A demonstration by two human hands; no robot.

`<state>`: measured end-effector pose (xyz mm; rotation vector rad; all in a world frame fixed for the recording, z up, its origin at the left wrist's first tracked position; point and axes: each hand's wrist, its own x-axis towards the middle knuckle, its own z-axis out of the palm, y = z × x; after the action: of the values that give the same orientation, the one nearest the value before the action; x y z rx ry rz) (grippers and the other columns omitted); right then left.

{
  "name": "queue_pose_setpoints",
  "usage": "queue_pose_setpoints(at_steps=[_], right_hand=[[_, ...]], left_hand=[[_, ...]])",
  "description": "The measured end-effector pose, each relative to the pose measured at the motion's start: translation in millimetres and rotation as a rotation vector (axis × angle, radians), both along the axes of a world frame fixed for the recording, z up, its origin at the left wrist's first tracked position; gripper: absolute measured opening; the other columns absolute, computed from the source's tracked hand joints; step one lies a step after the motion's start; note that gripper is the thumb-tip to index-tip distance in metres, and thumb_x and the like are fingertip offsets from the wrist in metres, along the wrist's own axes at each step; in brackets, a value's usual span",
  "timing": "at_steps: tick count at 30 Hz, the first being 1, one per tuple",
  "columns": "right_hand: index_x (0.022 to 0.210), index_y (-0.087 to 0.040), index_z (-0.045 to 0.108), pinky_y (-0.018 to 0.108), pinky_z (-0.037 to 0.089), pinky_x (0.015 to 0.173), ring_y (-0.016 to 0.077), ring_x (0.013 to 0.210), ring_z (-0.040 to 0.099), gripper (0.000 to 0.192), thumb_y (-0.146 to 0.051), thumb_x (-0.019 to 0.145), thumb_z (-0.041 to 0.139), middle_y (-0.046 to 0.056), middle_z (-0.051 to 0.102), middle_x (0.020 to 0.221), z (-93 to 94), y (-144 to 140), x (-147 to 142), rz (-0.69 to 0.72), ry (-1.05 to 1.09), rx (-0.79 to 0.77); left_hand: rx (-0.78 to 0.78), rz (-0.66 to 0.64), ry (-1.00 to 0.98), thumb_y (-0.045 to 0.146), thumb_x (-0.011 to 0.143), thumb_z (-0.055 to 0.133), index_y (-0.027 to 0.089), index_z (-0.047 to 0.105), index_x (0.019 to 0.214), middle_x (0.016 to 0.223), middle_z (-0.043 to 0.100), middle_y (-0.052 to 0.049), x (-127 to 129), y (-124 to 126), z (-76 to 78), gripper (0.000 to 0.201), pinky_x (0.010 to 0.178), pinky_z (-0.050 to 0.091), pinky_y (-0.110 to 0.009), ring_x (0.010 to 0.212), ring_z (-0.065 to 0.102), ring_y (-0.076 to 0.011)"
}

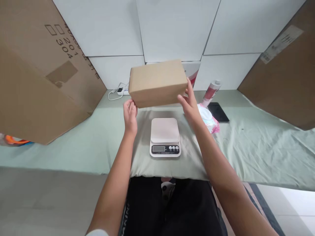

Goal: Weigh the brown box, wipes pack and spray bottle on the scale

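here, both hands [159, 109] clamped on small box [157, 82], scale [165, 136] beneath, big cartons [36, 82] flanking

On my screen: large cartons [36, 85] flank a green cloth [258, 147] — tube [211, 91], phone [218, 112], charger [120, 90] behind.

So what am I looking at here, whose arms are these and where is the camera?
The camera sits on a person's head, looking down, so the two bare arms are that person's own. The left hand and right hand hold a small cardboard box between them, lifted above a white kitchen scale. The scale rests on a pale green cloth. To the right lie a pink-and-white packet, a dark phone and a leaning tube. Two large cardboard boxes stand at the sides, left and right.
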<state>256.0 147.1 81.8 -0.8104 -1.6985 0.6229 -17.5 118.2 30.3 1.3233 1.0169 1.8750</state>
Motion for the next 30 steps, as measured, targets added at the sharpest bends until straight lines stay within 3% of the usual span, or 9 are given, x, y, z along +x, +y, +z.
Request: queue_pose_setpoints(at_steps=[2, 5, 9, 13, 20, 30], right_hand=[[0.171, -0.048, 0.014, 0.056, 0.047, 0.122, 0.0307, 0.152, 0.047, 0.083, -0.067, 0.101, 0.054, 0.000, 0.035, 0.172, -7.4, -48.4, 8.2, -0.036, 0.002, -0.010], [0.170, -0.046, 0.016, 0.055, 0.050, 0.118, 0.0300, 0.141, 0.055, 0.081, -0.062, 0.102, 0.056, 0.005, 0.039, 0.169, -37.4, -103.3, 14.4, -0.118, 0.044, -0.039], [0.170, -0.043, 0.020, 0.056, 0.048, 0.117, 0.0301, 0.140, 0.055, 0.079, -0.061, 0.101, 0.054, 0.007, 0.039, 0.169, -72.6, -134.3, 13.3, -0.206, 0.123, -0.055], [0.169, -0.039, 0.025, 0.055, 0.044, 0.119, 0.0298, 0.141, 0.053, 0.077, -0.060, 0.100, 0.054, 0.008, 0.039, 0.169, -81.2, -142.4, 9.1, -0.242, 0.194, -0.089], [0.166, -0.035, 0.035, 0.052, 0.045, 0.118, 0.0299, 0.137, 0.054, 0.074, -0.062, 0.099, 0.051, 0.010, 0.047, 0.163, -81.0, -143.2, 9.7, -0.261, 0.213, -0.152], [0.166, -0.035, 0.035, 0.053, 0.045, 0.118, 0.0296, 0.140, 0.051, 0.074, -0.062, 0.099, 0.052, 0.010, 0.051, 0.156, -88.5, -144.8, 11.8, -0.262, 0.206, -0.169]], left_hand=[[-0.010, -0.016, -0.022, 0.068, 0.094, 0.065, 0.030, 0.056, 0.134, 0.150, 0.064, -0.009, 10.2, -43.1, -3.9, 0.056, 0.129, 0.039, -0.048, 0.148, 0.057, -0.0257], [-0.063, -0.019, -0.037, 0.068, 0.094, 0.064, 0.030, 0.055, 0.139, 0.156, 0.060, -0.012, 22.2, -96.7, -19.5, 0.059, 0.130, 0.036, -0.051, 0.153, 0.052, -0.0291], [-0.122, -0.022, -0.059, 0.069, 0.093, 0.063, 0.027, 0.054, 0.145, 0.163, 0.054, -0.016, 30.8, -132.1, -36.1, 0.067, 0.131, 0.035, -0.053, 0.156, 0.047, -0.0331], [-0.128, -0.027, -0.042, 0.070, 0.093, 0.062, 0.024, 0.054, 0.148, 0.166, 0.051, -0.017, 33.5, -139.3, -39.4, 0.072, 0.132, 0.033, -0.053, 0.159, 0.042, -0.0347], [-0.158, -0.028, 0.002, 0.063, 0.098, 0.059, 0.027, 0.057, 0.149, 0.164, 0.054, -0.013, 34.3, -144.4, -42.7, 0.062, 0.132, 0.037, -0.049, 0.159, 0.044, -0.0318], [-0.168, -0.003, -0.023, 0.061, 0.098, 0.061, 0.027, 0.057, 0.149, 0.166, 0.051, -0.014, 36.2, -144.4, -40.3, 0.061, 0.132, 0.036, -0.048, 0.158, 0.044, -0.0315]])
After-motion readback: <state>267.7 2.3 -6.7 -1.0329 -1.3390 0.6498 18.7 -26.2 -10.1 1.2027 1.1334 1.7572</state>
